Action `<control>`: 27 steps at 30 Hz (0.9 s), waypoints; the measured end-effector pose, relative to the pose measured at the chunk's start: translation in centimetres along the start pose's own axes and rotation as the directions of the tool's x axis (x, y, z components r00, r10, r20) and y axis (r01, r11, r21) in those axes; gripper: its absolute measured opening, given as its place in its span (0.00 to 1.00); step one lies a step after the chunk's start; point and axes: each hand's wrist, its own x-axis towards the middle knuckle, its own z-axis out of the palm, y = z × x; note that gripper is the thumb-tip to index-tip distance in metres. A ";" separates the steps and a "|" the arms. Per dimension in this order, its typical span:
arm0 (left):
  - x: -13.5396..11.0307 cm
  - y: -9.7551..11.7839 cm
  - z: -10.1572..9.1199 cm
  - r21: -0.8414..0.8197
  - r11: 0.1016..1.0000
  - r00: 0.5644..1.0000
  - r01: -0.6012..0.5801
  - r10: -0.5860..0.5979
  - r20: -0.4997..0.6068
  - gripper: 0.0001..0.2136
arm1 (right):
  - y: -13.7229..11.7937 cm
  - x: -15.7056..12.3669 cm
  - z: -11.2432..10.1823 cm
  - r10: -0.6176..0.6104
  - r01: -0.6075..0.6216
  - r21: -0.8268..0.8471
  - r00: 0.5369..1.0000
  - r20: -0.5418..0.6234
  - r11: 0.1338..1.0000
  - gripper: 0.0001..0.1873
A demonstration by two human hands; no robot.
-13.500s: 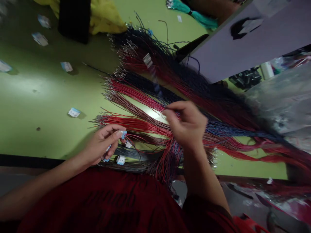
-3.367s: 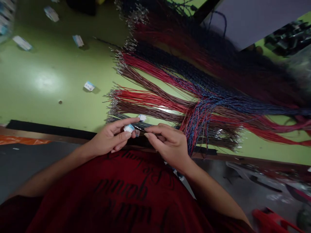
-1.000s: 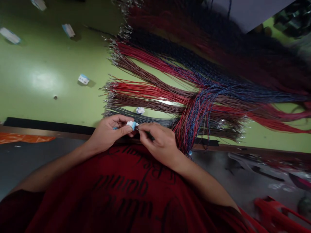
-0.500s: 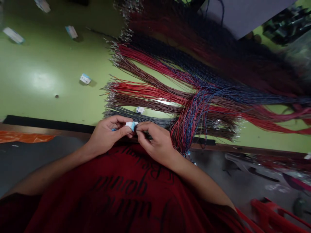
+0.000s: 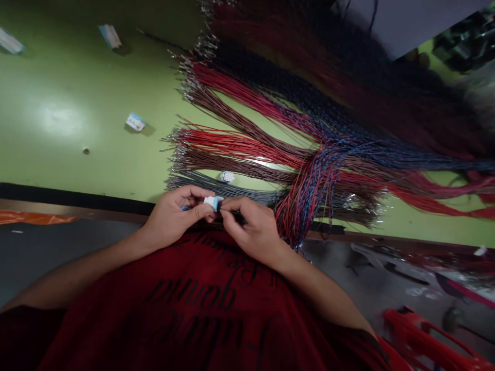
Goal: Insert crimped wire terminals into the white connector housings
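1. Gone from its place over the red wires (image 5: 232, 147) in the earliest frame, the right hand (image 5: 251, 222) has come across to meet the left hand (image 5: 170, 216); on my screen the two are now fingertip to fingertip in front of the dark red shirt (image 5: 201, 309)
2. I see the left hand grasping a small white and blue plug (image 5: 211, 202) between thumb and fingers; the right thumb and forefinger are pinched together at the plug's blue part, though from here I cannot tell what, if anything, is between them
3. I judge the plug very light and stiff, probably smooth hard plastic; it should take a firm squeeze, yet could slip or twist if held by one corner
4. To my mind the best hold is across the white sides, as the left hand has it, keeping the blue part clear
5. It lies at the left fingertips, jutting past them toward the right hand, and from my view shows by the near edge of the green table (image 5: 112, 93), with grey wires (image 5: 255, 196) beyond it; a second plug (image 5: 227, 177) lies near, among the wires, touched by neither hand
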 end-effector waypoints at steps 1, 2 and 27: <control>0.0 0.0 0.0 -0.009 1.000 1.000 -0.004 0.004 0.005 0.16 | -0.1 0.1 -0.2 0.022 -0.022 0.027 1.000 0.005 0.999 0.06; -0.1 0.0 0.0 -0.015 1.000 1.000 -0.007 0.007 0.009 0.15 | -0.1 0.2 -0.4 0.046 -0.046 0.052 0.999 0.007 0.998 0.06; -0.7 0.3 0.4 0.066 0.995 0.996 -0.074 0.077 -0.043 0.13 | -0.1 0.5 -0.3 0.106 -0.108 0.267 0.994 0.022 0.958 0.08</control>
